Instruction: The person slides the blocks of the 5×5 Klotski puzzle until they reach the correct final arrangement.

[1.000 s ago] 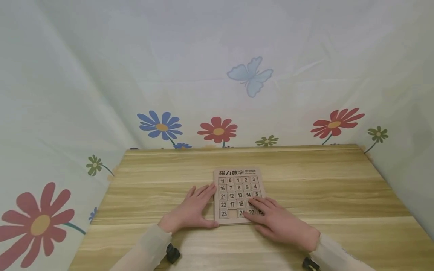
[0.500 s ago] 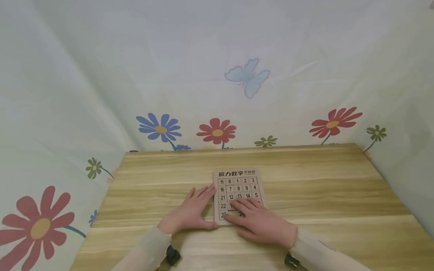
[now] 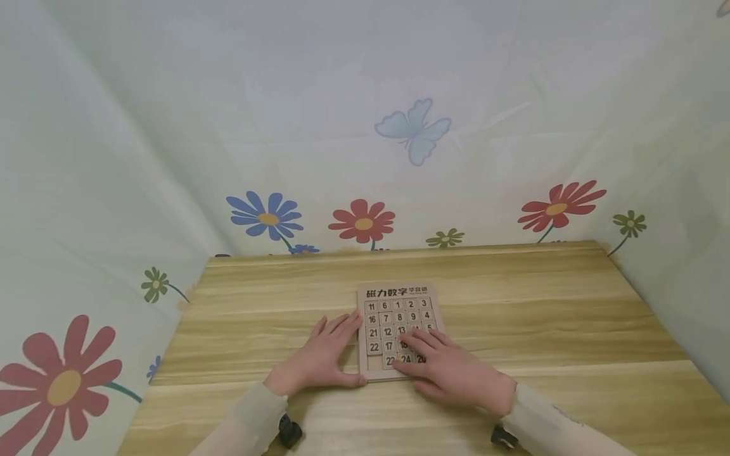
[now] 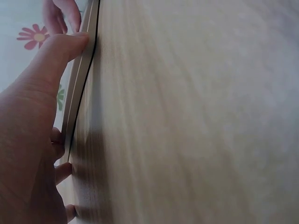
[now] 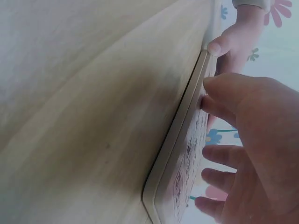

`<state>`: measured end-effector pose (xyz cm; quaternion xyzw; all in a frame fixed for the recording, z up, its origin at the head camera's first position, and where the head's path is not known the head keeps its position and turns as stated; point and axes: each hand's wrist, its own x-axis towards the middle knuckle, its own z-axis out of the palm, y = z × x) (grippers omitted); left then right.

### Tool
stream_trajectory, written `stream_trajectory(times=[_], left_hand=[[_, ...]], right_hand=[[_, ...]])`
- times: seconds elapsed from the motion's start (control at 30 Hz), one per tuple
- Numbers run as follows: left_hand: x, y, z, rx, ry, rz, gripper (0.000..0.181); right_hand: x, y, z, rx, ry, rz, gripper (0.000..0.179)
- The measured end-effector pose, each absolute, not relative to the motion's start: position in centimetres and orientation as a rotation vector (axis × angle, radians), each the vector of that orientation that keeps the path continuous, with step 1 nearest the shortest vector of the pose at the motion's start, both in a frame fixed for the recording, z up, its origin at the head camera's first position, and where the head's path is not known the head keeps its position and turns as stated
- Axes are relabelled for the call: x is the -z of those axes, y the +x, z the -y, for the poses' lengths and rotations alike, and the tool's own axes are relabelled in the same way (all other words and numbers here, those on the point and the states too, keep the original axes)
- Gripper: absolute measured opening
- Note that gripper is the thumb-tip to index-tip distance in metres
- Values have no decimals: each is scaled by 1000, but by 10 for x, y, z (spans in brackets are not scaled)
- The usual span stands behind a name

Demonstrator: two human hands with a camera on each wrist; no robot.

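Note:
A wooden sliding number puzzle (image 3: 397, 292) lies flat on the table in the head view, its numbered tiles in rows under a printed title. My left hand (image 3: 319, 359) rests against its left side, thumb at the near-left corner and fingertips on the edge; the left wrist view shows the thumb (image 4: 72, 44) on the frame. Over the lower right part spreads my right hand (image 3: 459, 372), with extended fingers. One fingertip touches or hovers at tile 23 (image 3: 390, 361) in the bottom row. The bottom-left slot (image 3: 374, 363) holds no tile. Several tiles at right are hidden beneath this hand.
The wood-grain table (image 3: 274, 285) extends around the puzzle. Behind it and at the sides hangs a pale cloth (image 3: 319, 95) printed with flowers and a butterfly. A dark wrist device (image 3: 290, 432) shows at the left sleeve, another (image 3: 504, 437) at the right.
Tile 23 has slid one place right, so the gap is now in the bottom-left corner. My right hand moved left across the tiles, then slightly back right. The left hand stayed in place.

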<state>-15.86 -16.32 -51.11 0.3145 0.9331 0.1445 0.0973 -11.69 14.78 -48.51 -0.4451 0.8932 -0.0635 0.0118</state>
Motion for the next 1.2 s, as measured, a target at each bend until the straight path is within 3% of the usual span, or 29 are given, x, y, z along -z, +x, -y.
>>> stream_trajectory(times=[0.47,0.9,1.2], left_hand=[[514,-159,163,-441,934,-2751,119],[512,-158,164,-439,937,-2762,120],[512,-158,164,-442,925,-2757,119]], right_hand=[[486,-135,-117,156,-1377,-2768,51],[480,-122,-116,165,-1410,-2718,47],[478,-149,-102,219,-1341,-2789,51]])
